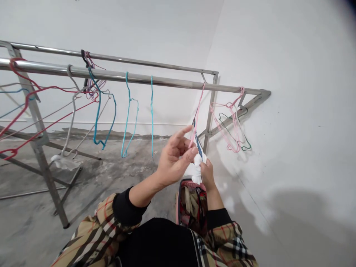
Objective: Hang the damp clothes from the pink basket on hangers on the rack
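Head view: a person stands at a metal drying rack, both hands raised in front of the chest
Left hand: thumb and fingertips pinched together at the top of the white cloth, right where it meets the lower end of the pink hanger; index finger lifted free
Right hand: grip closed around the lower part of the white cloth, from its right side
White cloth: small, bunched, held between the two hands; long axis close to vertical, top end at the hanger wire
Pink hanger: hooked over the front rail, hanging steeply down to the hands; a dark blue strip runs beside its lower end, what it is cannot be told
Key relation: hanger lies above the cloth and slightly left of it; left hand is nearer the wire, right hand is below, nearer the basket
Basket: directly under the hands, against the body, clothes inside
Rail, to the right: bunch of pink hangers with a green hanger
Rail, to the left: teal hangers, grey hanger, red hanger, well apart from the hands
Surroundings: bare concrete floor, white wall just right of the rack
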Demonstrator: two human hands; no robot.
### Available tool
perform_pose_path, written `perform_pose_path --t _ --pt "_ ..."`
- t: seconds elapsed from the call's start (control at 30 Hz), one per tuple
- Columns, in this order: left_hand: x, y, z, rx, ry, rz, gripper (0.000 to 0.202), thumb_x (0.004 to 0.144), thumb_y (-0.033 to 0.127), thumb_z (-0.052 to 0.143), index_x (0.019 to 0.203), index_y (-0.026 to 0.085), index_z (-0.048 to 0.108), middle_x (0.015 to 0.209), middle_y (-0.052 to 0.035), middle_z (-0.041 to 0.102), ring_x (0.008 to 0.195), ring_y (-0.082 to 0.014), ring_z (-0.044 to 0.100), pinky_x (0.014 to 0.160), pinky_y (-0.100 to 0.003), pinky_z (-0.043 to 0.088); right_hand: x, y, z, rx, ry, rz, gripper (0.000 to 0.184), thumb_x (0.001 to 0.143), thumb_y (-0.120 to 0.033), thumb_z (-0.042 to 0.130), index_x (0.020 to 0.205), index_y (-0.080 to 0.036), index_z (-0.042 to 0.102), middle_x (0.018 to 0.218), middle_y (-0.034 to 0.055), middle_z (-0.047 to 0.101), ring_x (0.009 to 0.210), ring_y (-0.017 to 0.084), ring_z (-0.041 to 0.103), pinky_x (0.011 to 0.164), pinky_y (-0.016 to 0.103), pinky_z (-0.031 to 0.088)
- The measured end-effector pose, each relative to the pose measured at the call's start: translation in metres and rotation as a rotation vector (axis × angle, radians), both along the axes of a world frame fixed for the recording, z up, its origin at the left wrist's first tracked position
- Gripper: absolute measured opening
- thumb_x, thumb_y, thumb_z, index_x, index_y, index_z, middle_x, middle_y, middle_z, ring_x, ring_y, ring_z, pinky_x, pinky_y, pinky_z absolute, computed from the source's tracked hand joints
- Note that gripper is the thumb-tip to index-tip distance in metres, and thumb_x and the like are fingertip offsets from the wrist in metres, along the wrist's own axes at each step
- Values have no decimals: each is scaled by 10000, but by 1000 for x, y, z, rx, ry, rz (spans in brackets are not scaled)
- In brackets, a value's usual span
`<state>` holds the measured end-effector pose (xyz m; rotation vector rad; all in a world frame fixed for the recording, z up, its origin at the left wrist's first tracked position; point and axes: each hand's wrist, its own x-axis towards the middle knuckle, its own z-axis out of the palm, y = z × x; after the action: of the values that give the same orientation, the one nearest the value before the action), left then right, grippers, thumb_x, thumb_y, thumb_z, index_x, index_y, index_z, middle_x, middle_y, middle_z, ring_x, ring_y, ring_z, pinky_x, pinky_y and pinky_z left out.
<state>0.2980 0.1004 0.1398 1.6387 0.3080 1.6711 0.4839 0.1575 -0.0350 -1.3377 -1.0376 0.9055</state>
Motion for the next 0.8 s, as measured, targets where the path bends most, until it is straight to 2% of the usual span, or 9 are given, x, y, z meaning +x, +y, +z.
perform_pose_path --t 0.1,0.17,0.23,0.33,0.47,0.6,0.7,0.8 --pt "-12 -2 9 45 -6 118 503 928 253 574 1399 281 400 910 0 604 599 -45 517 513 -134 482 -2 -4 -9 -80 69 15 342 667 -283 501 966 -162 615 792 7 657 632 126 529 559 222 416" --pt "-17 -1 6 43 9 166 543 927 251 576 1425 298 364 994 -17 613 616 -42 526 520 -130 498 -5 -9 -12 -112 76 70 311 638 -267 489 903 -164 614 709 -14 627 585 113 493 532 209 387" --pt "-20 0 -4 24 27 210 592 918 248 587 1445 326 328 1105 -36 599 654 -42 546 528 -127 512 -9 -16 -12 -152 83 142 258 607 -257 489 817 -165 607 627 -33 583 543 103 460 508 202 358" --pt "-24 0 -27 -23 75 274 651 908 242 596 1466 353 279 1232 -65 552 709 -46 588 539 -130 522 -15 -32 -1 -221 88 287 193 573 -241 501 722 -161 594 560 -43 543 504 97 441 487 197 333" --pt "-36 -5 -74 -88 229 366 692 907 229 586 1487 342 227 1332 -121 504 735 -64 639 570 -159 525 -19 -57 23 -280 79 483 219 579 -220 518 756 -156 629 623 -25 596 553 109 502 520 198 369" --pt "-54 -16 -140 -168 444 460 649 913 259 555 1481 285 243 1340 -153 513 787 -97 663 632 -202 529 -16 -78 45 -233 11 604 143 632 -199 522 725 -156 622 601 -35 561 531 85 454 491 182 323" --pt "-68 -26 -189 -276 683 400 692 862 358 621 1461 201 313 1363 -191 515 1044 -214 639 892 -359 526 -15 -89 56 -205 -18 653 131 668 -187 527 736 -153 634 611 -28 566 537 88 464 498 187 347" --pt "-75 -30 -220 -428 902 316 720 811 427 665 1429 171 397 1445 -204 455 1299 -313 477 1075 -468 391 -20 -95 64 -175 -49 730 175 682 -180 532 782 -147 671 644 -12 598 541 94 486 505 195 377"
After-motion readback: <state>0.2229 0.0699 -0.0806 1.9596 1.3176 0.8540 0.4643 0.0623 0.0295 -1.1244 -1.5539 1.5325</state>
